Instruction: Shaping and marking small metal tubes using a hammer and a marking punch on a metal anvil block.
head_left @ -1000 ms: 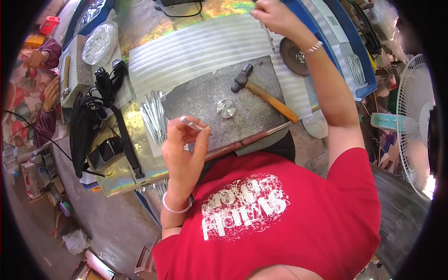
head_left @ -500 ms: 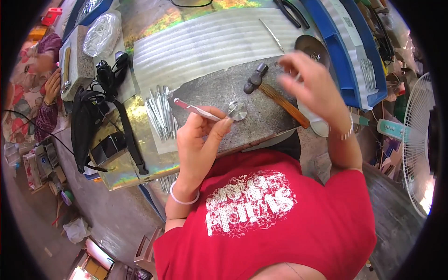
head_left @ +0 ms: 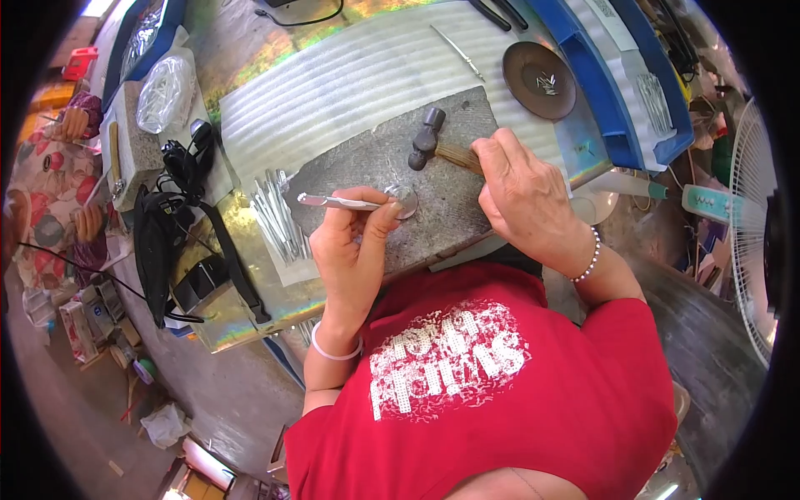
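Observation:
My left hand (head_left: 348, 242) pinches a slim, flat silver metal strip (head_left: 333, 202) between thumb and fingers. The strip lies nearly level, its inner end hidden by the fingertips. Right at those fingertips a small round shiny metal disc (head_left: 407, 205) rests on a dark grey stone slab (head_left: 333, 179). My right hand (head_left: 533, 196) is closed around the wooden handle of a ball-peen hammer (head_left: 427, 137); the hand covers the handle's end. The hammer head sits over the slab, beyond the disc. Several similar silver strips (head_left: 275, 218) are heaped left of the slab.
A brown dish (head_left: 521, 71) with small pins stands at the far right, near a thin pointed tool (head_left: 458, 54) on white foam sheet (head_left: 333, 92). A blue tray (head_left: 612, 125) flanks the right. A black bag (head_left: 158, 242) lies left; another person's hands (head_left: 87, 223) are beyond. A fan (head_left: 750, 242) stands right.
My right hand has moved from beside the dish toward me and closed on the hammer's handle. My left hand still holds the strip, now turned more level. The whole view has shifted slightly.

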The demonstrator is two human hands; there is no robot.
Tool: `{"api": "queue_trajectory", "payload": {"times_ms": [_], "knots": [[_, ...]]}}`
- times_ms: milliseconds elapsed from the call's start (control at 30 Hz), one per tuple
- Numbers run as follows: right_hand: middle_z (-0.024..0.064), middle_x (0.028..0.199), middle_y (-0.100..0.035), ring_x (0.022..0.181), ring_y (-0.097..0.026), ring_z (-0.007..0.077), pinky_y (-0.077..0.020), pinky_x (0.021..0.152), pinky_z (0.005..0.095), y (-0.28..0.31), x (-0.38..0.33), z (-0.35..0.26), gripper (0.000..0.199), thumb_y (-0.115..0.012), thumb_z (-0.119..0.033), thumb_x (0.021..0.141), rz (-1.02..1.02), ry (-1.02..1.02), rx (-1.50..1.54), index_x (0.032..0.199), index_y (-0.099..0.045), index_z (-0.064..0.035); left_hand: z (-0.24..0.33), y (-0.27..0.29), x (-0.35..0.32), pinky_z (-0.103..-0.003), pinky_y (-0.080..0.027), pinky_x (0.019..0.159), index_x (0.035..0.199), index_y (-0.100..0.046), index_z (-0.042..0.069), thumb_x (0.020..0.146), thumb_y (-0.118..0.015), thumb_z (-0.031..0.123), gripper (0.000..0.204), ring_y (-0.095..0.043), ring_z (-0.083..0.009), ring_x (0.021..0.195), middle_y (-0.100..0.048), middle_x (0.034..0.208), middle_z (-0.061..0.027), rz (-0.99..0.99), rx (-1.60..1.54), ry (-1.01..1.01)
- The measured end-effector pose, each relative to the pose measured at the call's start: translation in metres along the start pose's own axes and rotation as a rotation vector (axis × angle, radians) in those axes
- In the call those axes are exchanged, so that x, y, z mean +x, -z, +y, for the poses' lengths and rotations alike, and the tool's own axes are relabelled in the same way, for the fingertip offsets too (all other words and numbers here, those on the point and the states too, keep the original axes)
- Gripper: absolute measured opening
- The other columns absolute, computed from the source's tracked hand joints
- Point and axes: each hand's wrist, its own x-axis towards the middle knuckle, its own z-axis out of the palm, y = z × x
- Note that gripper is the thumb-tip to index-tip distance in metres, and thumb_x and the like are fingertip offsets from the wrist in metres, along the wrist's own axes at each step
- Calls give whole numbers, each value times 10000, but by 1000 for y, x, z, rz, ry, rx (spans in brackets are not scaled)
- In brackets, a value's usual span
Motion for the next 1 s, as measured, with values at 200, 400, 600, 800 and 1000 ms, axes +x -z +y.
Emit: {"api": "queue_trajectory", "payload": {"times_ms": [200, 400, 600, 800, 1000], "knots": [[168, 952, -464, 763, -563, 343, -468, 653, 436, -1, -11, 9, 335, -590, -7, 706, -17, -18, 253, 1010, -448, -10, 1, -3, 0, -206, -486, 610, 922, -572, -24, 847, -633, -8, 98, -585, -72, 663, -621, 763, -45, 24, 11, 7], [170, 887, -517, 722, -561, 317, -451, 639, 382, 7, -16, 8, 303, -541, 16, 727, 47, -106, 574, 1020, -470, 5, -3, 0, -2, -204, -499, 626, 937, -560, -12, 862, -617, 7, 96, -592, -80, 700, -631, 817, -57, -6, 55, -37], [149, 796, -553, 657, -559, 262, -442, 605, 335, 13, -16, 2, 255, -544, 14, 752, 37, -184, 713, 1002, -491, 16, -1, 0, -2, -203, -518, 645, 950, -540, 1, 886, -580, 13, 76, -605, -94, 742, -637, 865, -76, -45, 62, -41], [110, 716, -542, 597, -527, 177, -423, 561, 292, 13, -17, -2, 229, -555, 6, 773, 30, -212, 795, 996, -500, 7, 1, -1, -1, -206, -522, 649, 951, -532, 0, 897, -561, 16, 63, -606, -99, 735, -638, 878, -85, -55, 82, -41], [86, 713, -539, 591, -513, 130, -417, 547, 280, 16, -20, -6, 221, -560, 10, 779, 12, -222, 842, 992, -502, 8, 1, -3, -2, -227, -520, 619, 919, -543, -4, 871, -583, -2, 62, -621, -117, 704, -640, 843, -85, -31, 129, -80]]}}
